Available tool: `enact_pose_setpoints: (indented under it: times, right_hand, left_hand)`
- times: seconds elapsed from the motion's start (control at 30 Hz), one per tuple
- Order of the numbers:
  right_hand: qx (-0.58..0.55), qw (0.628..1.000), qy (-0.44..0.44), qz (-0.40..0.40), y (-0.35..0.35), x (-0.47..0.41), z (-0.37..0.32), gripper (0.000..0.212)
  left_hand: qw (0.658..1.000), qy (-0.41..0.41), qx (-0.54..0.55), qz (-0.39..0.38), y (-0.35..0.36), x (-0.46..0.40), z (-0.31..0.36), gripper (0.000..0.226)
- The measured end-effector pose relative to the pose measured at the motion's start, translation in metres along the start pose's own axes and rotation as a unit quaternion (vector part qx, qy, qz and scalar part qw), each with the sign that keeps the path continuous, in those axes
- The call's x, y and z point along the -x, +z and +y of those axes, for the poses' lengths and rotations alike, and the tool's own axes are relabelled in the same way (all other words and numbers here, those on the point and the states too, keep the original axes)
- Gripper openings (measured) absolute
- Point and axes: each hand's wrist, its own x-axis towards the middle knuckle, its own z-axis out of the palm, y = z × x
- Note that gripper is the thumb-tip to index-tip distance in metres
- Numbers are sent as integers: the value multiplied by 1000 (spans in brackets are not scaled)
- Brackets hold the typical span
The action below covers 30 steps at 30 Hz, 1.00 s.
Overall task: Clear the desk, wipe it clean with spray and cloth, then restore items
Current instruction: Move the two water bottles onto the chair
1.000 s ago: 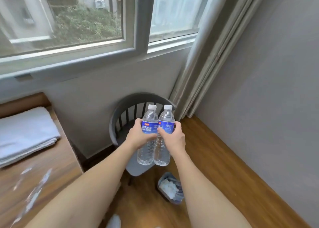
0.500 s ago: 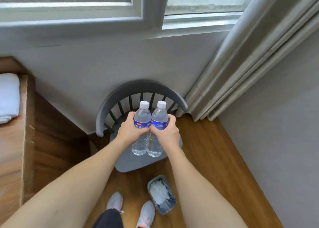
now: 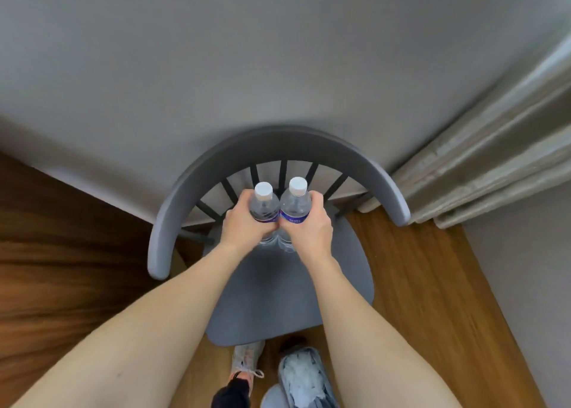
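Both arms extended forward and down over the grey chair (image 3: pixel 290 293).

My left hand (image 3: pixel 244 227) is curled round the left water bottle (image 3: pixel 263 205), fingers wrapped at label height. My right hand (image 3: pixel 309 227) is curled round the right water bottle (image 3: pixel 296 204) in the same way. Both bottles upright, white caps on, blue labels partly covered by my fingers. The two bottles touch side by side, and my thumbs meet between them.

Position: bottles are over the rear part of the chair seat, just in front of the back spindles. Their bases are hidden behind my hands and wrists; I cannot tell whether they rest on the seat or are held above it.

Chair: curved back rail, dark spindles, back towards the grey wall (image 3: pixel 247 68). Curtain (image 3: pixel 494 160) hangs to the right of the chair, reaching the wooden floor (image 3: pixel 432 284).

Below the seat edge: my shoe (image 3: pixel 245 361) on the floor, and beside it, to the right, a small bin (image 3: pixel 304 376) holding crumpled pale material.
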Motion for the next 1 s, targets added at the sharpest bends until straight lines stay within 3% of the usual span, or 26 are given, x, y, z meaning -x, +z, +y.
enact_pose_setpoints:
  times: [0.33,1.0]
  right_hand:
    - [1,1000,-12,-22,37,-74,26,65]
    - [8,1000,4,-29,51,-99,33,69]
  left_hand:
    - [1000,-8,1,18,36,-76,-42,63]
    - [1000,-13,12,11,40,-99,-54,76]
